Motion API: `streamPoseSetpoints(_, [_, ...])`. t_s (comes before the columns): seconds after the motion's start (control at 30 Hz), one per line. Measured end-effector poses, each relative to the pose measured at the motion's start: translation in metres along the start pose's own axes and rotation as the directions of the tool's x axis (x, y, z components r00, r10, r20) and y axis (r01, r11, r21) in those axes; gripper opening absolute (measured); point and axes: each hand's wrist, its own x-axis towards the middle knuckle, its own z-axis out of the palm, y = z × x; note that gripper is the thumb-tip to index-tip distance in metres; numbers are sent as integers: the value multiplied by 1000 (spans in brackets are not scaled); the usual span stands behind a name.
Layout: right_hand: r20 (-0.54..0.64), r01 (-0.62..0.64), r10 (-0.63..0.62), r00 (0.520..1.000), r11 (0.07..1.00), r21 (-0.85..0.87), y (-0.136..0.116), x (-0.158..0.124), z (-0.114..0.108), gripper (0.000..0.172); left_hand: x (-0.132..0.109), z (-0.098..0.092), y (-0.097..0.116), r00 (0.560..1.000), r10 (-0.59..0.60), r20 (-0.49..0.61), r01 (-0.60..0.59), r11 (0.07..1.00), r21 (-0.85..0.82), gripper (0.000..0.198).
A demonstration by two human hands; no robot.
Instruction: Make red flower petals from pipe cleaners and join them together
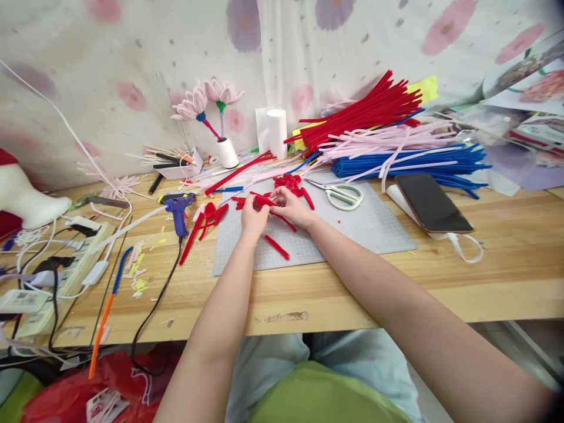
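Pinching one bent red pipe cleaner [265,201] together, left hand [253,218] and right hand [291,207] hover over the cutting mat [365,226]. It looks light, fuzzy and easily bent, so grip near its ends. Scissors [341,195] lie at two o'clock.

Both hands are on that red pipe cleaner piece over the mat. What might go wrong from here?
The blue glue gun sits beside the left hand; if hot, a sideways reach might brush it. Its black cord trails over the table edge and could snag. The scissors lie just past the right hand, tips toward it, near the red piece both hands hold.
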Motion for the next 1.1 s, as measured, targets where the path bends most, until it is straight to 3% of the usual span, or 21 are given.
streamPoseSetpoints(0.2, [-59, -27, 26, 998, 1000, -7, 1, 0, -1, 29, -4, 4, 11, 983, -182, -15, 173, 958, -230, 19])
streamPoseSetpoints(0.4, [-115, -25, 14, 993, 995, -95, 4, 2, -1, 26, -5, 0, 18, 957, -290, 20, 284, 920, -270, 19])
streamPoseSetpoints(0.53, [-67, -33, 21, 998, 984, -175, 5, 2, -4, 21, -1, -9, 16, 972, -227, 63, 235, 954, -185, 18])
streamPoseSetpoints(0.73, [-40, -138, 133, 990, 954, -265, 1, 2, -5, 23, 10, -16, -3, 996, -75, -49, 74, 997, -18, 20])
streamPoseSetpoints(0.83, [-13, -106, 108, 994, 926, -362, 3, 3, -6, 23, 11, -16, -7, 996, -10, -84, 15, 998, 61, 21])
streamPoseSetpoints(0.97, [29, -15, 30, 999, 907, -421, 4, 4, -5, 27, 8, -14, -2, 1000, 1, -17, 0, 998, 57, 23])
streamPoseSetpoints(1.1, [52, -13, 38, 998, 911, -413, -2, 2, -5, 30, 6, -22, 8, 999, -10, 53, 5, 995, 103, 25])
